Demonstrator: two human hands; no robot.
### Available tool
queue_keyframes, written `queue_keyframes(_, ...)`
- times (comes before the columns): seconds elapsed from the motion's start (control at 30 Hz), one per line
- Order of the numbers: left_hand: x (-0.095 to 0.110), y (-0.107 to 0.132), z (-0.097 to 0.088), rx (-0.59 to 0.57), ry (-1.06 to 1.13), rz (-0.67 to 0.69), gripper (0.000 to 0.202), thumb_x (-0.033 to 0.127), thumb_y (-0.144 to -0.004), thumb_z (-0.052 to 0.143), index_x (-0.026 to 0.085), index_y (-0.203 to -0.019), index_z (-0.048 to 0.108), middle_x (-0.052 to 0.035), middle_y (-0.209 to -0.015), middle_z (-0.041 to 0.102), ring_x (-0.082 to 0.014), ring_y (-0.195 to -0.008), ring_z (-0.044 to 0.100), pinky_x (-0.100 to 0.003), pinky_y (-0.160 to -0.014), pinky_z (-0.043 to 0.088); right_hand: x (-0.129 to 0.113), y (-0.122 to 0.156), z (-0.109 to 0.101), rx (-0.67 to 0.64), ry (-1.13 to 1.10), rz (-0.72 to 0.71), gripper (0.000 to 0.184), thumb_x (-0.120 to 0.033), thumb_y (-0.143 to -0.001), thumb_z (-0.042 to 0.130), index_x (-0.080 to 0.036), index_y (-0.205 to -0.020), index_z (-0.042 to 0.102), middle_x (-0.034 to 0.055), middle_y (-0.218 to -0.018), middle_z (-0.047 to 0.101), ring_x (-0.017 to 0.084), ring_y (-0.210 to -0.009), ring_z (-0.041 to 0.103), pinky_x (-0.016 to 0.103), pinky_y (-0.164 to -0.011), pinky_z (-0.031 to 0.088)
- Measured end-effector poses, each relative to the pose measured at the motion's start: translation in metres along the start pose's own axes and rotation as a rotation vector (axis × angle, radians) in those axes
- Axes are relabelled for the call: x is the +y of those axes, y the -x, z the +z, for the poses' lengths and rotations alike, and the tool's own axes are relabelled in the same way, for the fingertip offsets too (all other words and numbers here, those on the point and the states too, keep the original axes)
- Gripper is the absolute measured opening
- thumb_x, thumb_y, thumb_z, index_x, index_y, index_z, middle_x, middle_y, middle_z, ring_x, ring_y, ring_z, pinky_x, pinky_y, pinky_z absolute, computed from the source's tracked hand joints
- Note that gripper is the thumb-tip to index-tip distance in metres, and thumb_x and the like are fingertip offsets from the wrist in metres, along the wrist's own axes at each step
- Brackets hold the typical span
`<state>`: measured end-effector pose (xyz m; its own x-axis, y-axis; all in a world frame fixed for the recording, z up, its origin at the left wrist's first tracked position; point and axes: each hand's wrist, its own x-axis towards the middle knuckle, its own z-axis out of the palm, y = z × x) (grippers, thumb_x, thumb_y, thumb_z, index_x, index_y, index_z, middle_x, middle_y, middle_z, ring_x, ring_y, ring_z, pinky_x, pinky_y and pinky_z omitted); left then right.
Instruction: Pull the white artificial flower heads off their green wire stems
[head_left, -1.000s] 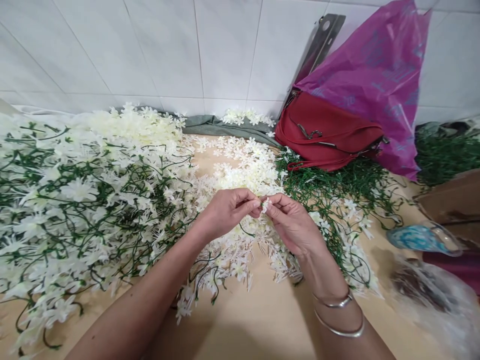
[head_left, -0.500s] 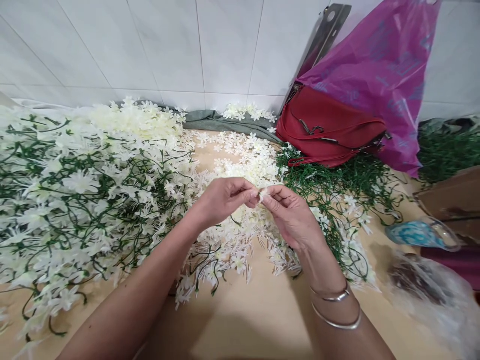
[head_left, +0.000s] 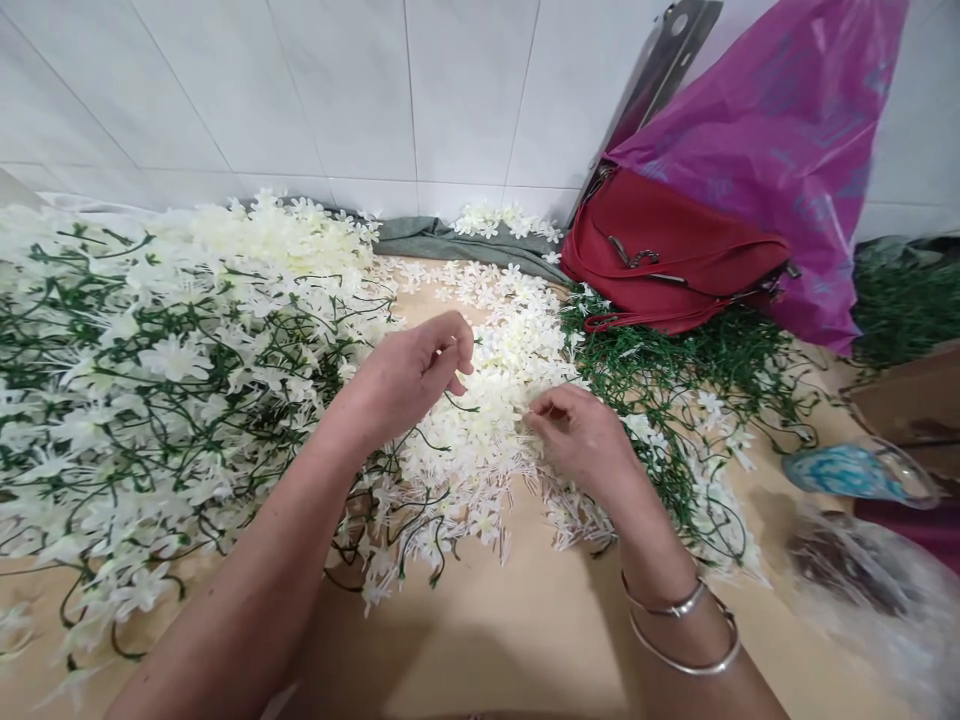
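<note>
My left hand point(head_left: 409, 375) hovers over a pile of loose white plastic flowers point(head_left: 510, 340), fingers curled with thumb and forefinger pinched on a thin green stem point(head_left: 463, 405) that trails below it. My right hand point(head_left: 581, 435), with two silver bangles point(head_left: 675, 625) on the wrist, rests lower on the same pile, its fingertips pinched together on a small white flower. The two hands are apart. A big heap of finished green vines with white flowers point(head_left: 172, 370) fills the left side. Bare green stems point(head_left: 675, 370) lie in a heap to the right of my hands.
A red bag point(head_left: 675, 260) and a purple plastic bag point(head_left: 787, 130) lean on the tiled wall, with a metal bracket point(head_left: 660, 60) behind. Grey cloth point(head_left: 427, 240) lies at the back. A cardboard box point(head_left: 915, 400), a blue packet point(head_left: 847, 470) and clear plastic point(head_left: 862, 580) sit right. Tan tabletop point(head_left: 487, 640) shows near me.
The hands were together, fingertips meeting on a white flower. They have separated: the left moved up and left, the right dropped onto the flower pile.
</note>
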<state>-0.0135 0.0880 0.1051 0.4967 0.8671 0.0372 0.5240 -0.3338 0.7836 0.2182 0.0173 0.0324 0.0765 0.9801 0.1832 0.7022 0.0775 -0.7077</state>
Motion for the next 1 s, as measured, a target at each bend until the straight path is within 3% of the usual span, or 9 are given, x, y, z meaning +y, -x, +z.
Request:
queue_keyframes(0.1, -0.008, -0.003, 0.008, -0.008, -0.119, 0.067, 0.024, 0.018, -0.094, 0.048, 0.020, -0.088, 0.071, -0.0040, -0.088, 0.074, -0.0149, -0.069, 0.065, -0.027, -0.057, 0.040, 0.000, -0.001, -0.003, 0.128, -0.255, 0.051, 0.011, -0.029, -0.089, 0.067, -0.020, -0.086, 0.074, 0.0035, -0.086, 0.071, 0.018, -0.077, 0.062, 0.033, -0.075, 0.047)
queue_keyframes(0.2, -0.011, -0.007, 0.021, 0.043, -0.100, 0.164, 0.026, 0.019, -0.093, 0.051, 0.019, -0.104, 0.075, -0.0065, -0.106, 0.075, -0.0172, -0.085, 0.068, -0.029, -0.073, 0.048, -0.003, -0.002, -0.003, 0.149, -0.464, 0.107, 0.013, -0.033, -0.085, 0.072, -0.021, -0.088, 0.076, 0.0020, -0.083, 0.073, 0.017, -0.075, 0.062, 0.031, -0.073, 0.048)
queue_keyframes(0.33, -0.004, -0.009, 0.035, -0.041, 0.068, 0.191, 0.030, 0.031, -0.094, 0.060, 0.017, -0.118, 0.072, -0.0101, -0.121, 0.074, -0.0188, -0.096, 0.070, -0.029, -0.080, 0.053, -0.008, -0.002, 0.006, 0.140, -0.706, 0.148, 0.013, -0.033, -0.080, 0.078, -0.022, -0.085, 0.075, -0.0003, -0.078, 0.072, 0.015, -0.071, 0.060, 0.028, -0.070, 0.048)
queue_keyframes(0.43, 0.001, -0.009, 0.041, -0.110, 0.186, 0.160, 0.025, 0.034, -0.093, 0.064, 0.018, -0.110, 0.074, -0.0067, -0.109, 0.077, -0.0166, -0.088, 0.069, -0.028, -0.078, 0.052, -0.011, 0.000, 0.011, 0.159, -0.781, 0.135, 0.011, -0.032, -0.080, 0.079, -0.022, -0.083, 0.073, -0.0010, -0.077, 0.071, 0.014, -0.071, 0.060, 0.027, -0.070, 0.049)
queue_keyframes(0.6, -0.004, -0.012, 0.044, -0.056, 0.318, 0.101, 0.021, 0.034, -0.091, 0.067, 0.015, -0.094, 0.075, -0.0029, -0.082, 0.074, -0.0139, -0.074, 0.062, -0.027, -0.070, 0.046, -0.014, 0.001, 0.012, 0.159, -0.771, 0.079, 0.012, -0.032, -0.083, 0.079, -0.023, -0.085, 0.072, -0.0004, -0.081, 0.070, 0.014, -0.076, 0.061, 0.027, -0.073, 0.049)
queue_keyframes(0.7, -0.008, -0.014, 0.044, -0.060, 0.372, 0.090, 0.021, 0.035, -0.088, 0.070, 0.015, -0.091, 0.076, -0.0025, -0.079, 0.073, -0.0133, -0.072, 0.060, -0.027, -0.068, 0.046, -0.016, 0.001, 0.011, 0.131, -0.798, 0.075, 0.014, -0.036, -0.085, 0.079, -0.023, -0.088, 0.072, 0.0004, -0.084, 0.071, 0.015, -0.078, 0.063, 0.028, -0.075, 0.051)
queue_keyframes(0.83, -0.007, -0.014, 0.044, -0.021, 0.431, 0.040, 0.022, 0.036, -0.085, 0.074, 0.016, -0.091, 0.075, -0.0018, -0.077, 0.073, -0.0124, -0.069, 0.059, -0.027, -0.067, 0.046, -0.020, 0.002, 0.015, 0.074, -0.891, 0.119, 0.027, -0.037, -0.085, 0.079, -0.027, -0.108, 0.070, -0.0001, -0.095, 0.071, 0.013, -0.081, 0.064, 0.026, -0.075, 0.053)
queue_keyframes(1.0, -0.004, -0.015, 0.042, 0.002, 0.494, 0.008, 0.021, 0.034, -0.081, 0.078, 0.015, -0.090, 0.077, -0.0028, -0.081, 0.075, -0.0119, -0.071, 0.062, -0.025, -0.068, 0.049, -0.018, 0.001, 0.020, 0.121, -0.926, 0.167, 0.021, -0.028, -0.078, 0.083, -0.025, -0.093, 0.069, -0.0026, -0.081, 0.067, 0.013, -0.073, 0.062, 0.027, -0.071, 0.052)
